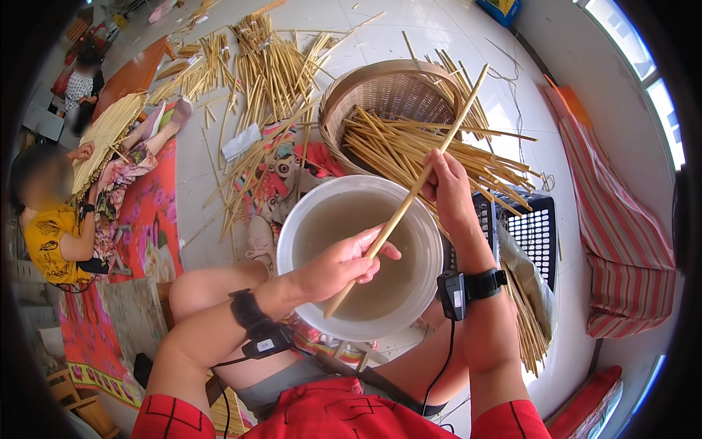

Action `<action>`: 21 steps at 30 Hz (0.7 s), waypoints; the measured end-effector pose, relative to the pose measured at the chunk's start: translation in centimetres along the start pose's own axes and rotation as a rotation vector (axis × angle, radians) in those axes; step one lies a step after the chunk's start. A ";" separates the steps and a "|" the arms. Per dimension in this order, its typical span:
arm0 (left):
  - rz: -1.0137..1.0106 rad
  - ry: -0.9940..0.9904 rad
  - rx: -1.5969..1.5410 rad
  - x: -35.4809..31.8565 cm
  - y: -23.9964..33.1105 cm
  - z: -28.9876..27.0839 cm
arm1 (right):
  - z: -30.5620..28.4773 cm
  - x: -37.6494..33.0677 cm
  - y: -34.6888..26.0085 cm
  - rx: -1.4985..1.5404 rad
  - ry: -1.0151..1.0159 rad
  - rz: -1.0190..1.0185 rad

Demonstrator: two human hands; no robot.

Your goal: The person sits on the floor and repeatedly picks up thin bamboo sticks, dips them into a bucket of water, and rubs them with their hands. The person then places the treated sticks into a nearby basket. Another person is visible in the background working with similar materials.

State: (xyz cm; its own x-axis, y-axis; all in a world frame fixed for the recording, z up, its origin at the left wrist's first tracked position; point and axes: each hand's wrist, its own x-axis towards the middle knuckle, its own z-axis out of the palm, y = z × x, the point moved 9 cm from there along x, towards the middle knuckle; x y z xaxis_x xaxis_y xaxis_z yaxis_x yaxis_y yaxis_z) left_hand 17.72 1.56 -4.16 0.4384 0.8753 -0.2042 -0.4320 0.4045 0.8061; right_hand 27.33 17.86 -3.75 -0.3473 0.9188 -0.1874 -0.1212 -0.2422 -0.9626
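Where the left hand (342, 265) grips, the stick (406, 205) partly disappears.

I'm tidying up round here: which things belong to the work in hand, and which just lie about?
Likely in use:
long stalk, in the left hand and right hand;
white bucket beneath;
wicker basket with stalks.

Likely just lying about:
white scrap;
striped cloth.

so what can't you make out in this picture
All in the head view:
Floor of the bucket: hidden under cloudy water.
Bottom of the basket: mostly covered by the pile of sticks.
Parts of the held stick: covered by the left hand and right hand.
Part of the dark crate: behind the right forearm.
Top of the blue package: cut off by the upper edge.
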 end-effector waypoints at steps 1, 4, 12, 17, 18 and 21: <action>0.011 -0.024 0.043 -0.1 0.2 0.2 | 0.1 0.0 0.1 0.024 -0.005 0.005; 0.025 0.047 0.178 -0.1 -0.1 -0.6 | 0.3 -0.1 0.1 0.041 0.025 -0.003; -0.222 0.318 0.062 -0.3 -2.4 -3.8 | 2.3 -0.8 0.0 -0.047 -0.147 0.001; -0.113 0.119 -0.228 0.1 -1.7 -2.1 | 2.0 -0.7 -0.3 -0.099 -0.124 -0.006; -0.064 0.097 -0.280 0.2 -1.0 -1.6 | 1.6 -0.6 -0.3 -0.081 -0.102 0.008; -0.019 0.027 -0.181 0.3 0.5 -0.6 | 0.9 -0.4 -0.1 -0.045 -0.066 0.032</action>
State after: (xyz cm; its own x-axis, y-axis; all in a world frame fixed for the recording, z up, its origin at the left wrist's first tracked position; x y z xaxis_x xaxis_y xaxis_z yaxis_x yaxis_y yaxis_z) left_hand 17.13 2.17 -4.14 0.4276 0.8727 -0.2357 -0.5596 0.4603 0.6892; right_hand 26.61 17.19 -3.37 -0.4107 0.8882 -0.2062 -0.0677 -0.2552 -0.9645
